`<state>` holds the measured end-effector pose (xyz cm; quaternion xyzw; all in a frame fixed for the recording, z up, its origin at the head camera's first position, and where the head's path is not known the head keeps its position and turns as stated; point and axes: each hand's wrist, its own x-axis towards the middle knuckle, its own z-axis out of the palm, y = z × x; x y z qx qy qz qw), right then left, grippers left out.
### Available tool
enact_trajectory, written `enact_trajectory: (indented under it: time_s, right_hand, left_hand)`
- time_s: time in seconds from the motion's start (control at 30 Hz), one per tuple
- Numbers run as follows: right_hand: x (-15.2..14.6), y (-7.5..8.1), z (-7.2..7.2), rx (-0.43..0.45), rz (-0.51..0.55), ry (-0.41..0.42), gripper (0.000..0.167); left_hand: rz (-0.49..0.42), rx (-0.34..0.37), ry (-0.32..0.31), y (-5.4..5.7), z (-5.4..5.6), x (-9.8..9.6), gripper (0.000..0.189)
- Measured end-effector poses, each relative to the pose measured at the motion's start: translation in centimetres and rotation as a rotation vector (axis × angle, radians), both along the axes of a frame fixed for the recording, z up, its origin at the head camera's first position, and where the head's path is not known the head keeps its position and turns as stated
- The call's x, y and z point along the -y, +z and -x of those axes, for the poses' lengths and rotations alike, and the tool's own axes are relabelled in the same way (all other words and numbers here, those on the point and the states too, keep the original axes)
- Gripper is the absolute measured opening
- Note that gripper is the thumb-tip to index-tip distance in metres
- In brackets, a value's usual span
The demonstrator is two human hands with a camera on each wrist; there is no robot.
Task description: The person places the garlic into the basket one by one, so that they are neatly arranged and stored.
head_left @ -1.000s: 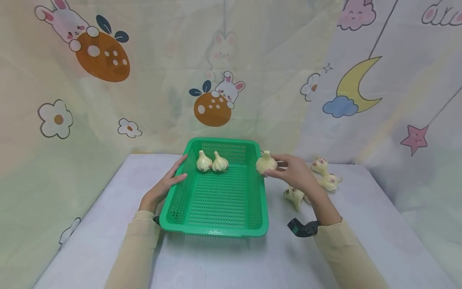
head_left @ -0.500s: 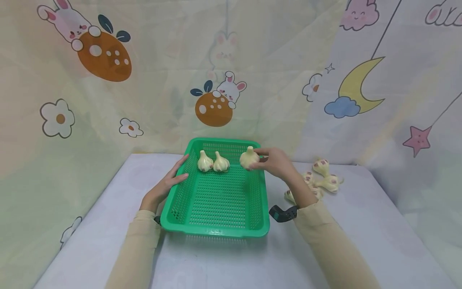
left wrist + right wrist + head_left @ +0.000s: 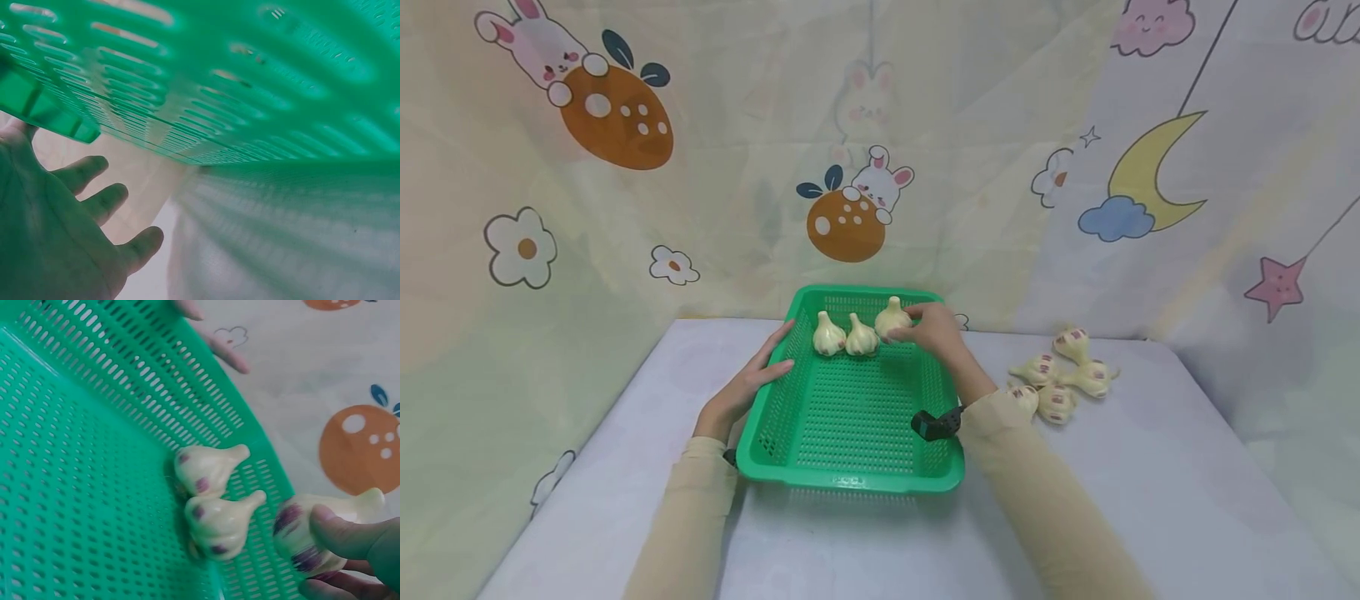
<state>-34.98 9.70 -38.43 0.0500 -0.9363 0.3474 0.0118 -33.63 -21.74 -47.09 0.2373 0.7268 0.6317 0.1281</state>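
Observation:
A green perforated basket (image 3: 850, 482) stands on the table. Two garlic bulbs sit side by side at its far end, a left bulb (image 3: 828, 336) and a middle bulb (image 3: 861, 337), stems up. My right hand (image 3: 936, 331) pinches a third garlic bulb (image 3: 892, 318) between thumb and fingers, just right of those two and inside the far right corner. In the right wrist view this held bulb (image 3: 306, 540) shows purple patches, with the thumb (image 3: 344, 532) across it. My left hand (image 3: 747, 385) rests on the basket's left rim; the left wrist view shows its fingers (image 3: 106, 203) spread below the rim.
Several more garlic bulbs (image 3: 1057, 403) lie in a cluster on the white tabletop (image 3: 1135, 467), right of the basket. A printed cloth (image 3: 970, 167) hangs behind the table. A black wrist camera (image 3: 937, 425) on the right arm hangs over the basket's right side.
My right hand has carried its garlic bulb leftward from the basket's right rim to beside the other two bulbs. The left hand keeps its place on the rim.

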Motion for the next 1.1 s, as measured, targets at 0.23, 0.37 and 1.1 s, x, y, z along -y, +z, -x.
enact_trajectory:
  time_s: [0.23,0.37,1.1]
  right_hand:
    - [1.6,-1.5,1.1,-0.03,0.006,-0.116,0.038]
    - [2.0,-1.9,1.7,-0.04,0.013,-0.187,0.033]
    - [3.0,-4.0,2.9,0.07,-0.31,-0.271,0.042]
  left_hand:
    - [-0.019,0.006,-0.009,0.0,-0.1,-0.3,0.064]
    - [-0.03,0.013,-0.019,-0.1,0.0,-0.3,0.064]
    - [-0.018,0.014,-0.006,0.0,0.0,-0.1,0.064]
